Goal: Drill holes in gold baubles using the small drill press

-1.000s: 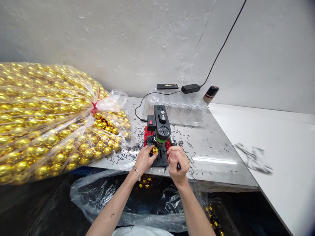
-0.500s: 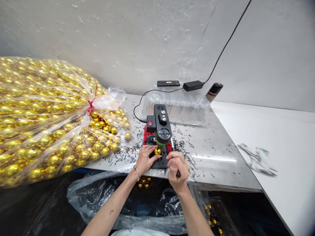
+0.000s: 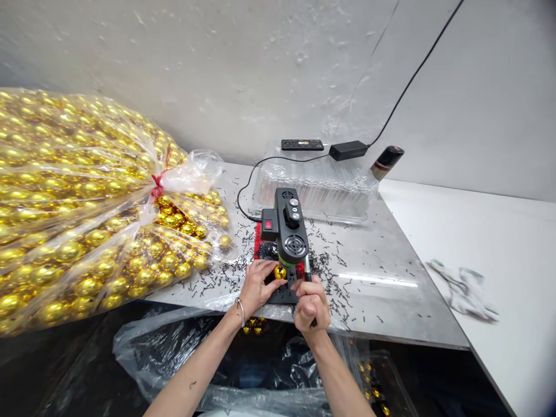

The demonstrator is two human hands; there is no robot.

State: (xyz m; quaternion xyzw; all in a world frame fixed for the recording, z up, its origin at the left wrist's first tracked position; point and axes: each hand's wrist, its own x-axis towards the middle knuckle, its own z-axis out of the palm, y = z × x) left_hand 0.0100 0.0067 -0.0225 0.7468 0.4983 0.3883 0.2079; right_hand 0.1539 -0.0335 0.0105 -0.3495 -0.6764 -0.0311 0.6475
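My left hand (image 3: 255, 288) has its thumb and fingers a little apart, pinching a shiny, round gold ball (image 3: 280, 272). The ball sits under the front end of the black machine (image 3: 292, 229), above its flat black plate (image 3: 284, 294). My right fingers (image 3: 313, 288) curl tight around a handle (image 3: 308, 270) with a smooth metal rod. Tiny, bent black bits (image 3: 320, 264) lie all over the slick gray tabletop (image 3: 377, 252). Beside them, a crinkly, see-through bag (image 3: 191, 176) bulges with gold balls (image 3: 89, 188).
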